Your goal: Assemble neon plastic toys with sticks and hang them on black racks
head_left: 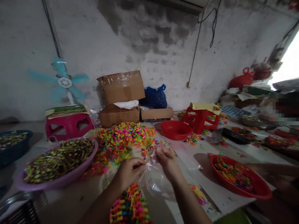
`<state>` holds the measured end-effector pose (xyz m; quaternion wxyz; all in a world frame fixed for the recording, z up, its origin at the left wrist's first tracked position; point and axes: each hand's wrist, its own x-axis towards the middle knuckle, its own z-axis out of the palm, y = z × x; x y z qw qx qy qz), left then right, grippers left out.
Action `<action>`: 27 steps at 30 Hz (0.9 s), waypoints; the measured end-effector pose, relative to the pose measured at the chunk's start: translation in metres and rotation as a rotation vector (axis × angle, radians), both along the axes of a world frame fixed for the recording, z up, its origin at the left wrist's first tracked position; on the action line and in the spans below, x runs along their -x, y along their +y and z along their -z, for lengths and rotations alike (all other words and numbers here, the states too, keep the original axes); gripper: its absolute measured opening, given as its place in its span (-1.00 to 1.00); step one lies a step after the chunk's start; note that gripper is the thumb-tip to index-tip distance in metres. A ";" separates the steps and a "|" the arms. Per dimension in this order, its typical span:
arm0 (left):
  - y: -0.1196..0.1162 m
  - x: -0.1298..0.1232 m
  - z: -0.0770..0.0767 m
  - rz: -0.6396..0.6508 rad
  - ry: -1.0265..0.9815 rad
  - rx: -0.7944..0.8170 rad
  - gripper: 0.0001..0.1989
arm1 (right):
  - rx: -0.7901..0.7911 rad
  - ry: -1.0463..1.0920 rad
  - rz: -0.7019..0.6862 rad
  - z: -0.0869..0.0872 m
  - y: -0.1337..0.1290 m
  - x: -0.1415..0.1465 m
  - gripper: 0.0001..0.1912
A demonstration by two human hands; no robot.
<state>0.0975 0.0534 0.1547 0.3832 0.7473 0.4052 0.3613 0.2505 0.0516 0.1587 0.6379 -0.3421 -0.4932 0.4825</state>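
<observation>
Both hands are at the middle of the table, with a clear plastic bag [155, 180] between them. My left hand [130, 171] pinches the bag's left edge near its top. My right hand [167, 160] grips the upper right part of the same bag, its fingers curled. Below my left wrist lies a bundle of colourful small plastic pieces [130, 205] in neat rows. Just beyond my hands spreads a loose pile of bright plastic pieces [126, 137].
A purple basin [94, 152] of small pieces is at left, a blue basin [29, 133] beyond. Red basins [176, 130] [263, 189] stand behind and at right. A person's arm [273, 169] reaches in at right. Boxes [123, 88] and a fan [64, 82] are behind.
</observation>
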 end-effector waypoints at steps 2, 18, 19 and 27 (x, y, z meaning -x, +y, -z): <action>0.006 0.008 -0.007 -0.065 0.133 -0.061 -0.86 | 0.002 0.045 0.125 -0.002 0.005 -0.022 -0.69; 0.043 0.027 -0.024 -0.166 0.018 0.017 -0.74 | -0.097 -0.752 0.370 -0.026 0.018 -0.052 -0.51; 0.046 0.031 -0.030 -0.197 0.057 -0.039 -0.74 | -0.060 -0.917 0.407 -0.026 0.019 -0.054 -0.56; 0.048 0.019 -0.064 -0.407 0.561 -0.498 -0.88 | -0.139 -1.614 0.353 -0.042 0.068 0.010 -0.84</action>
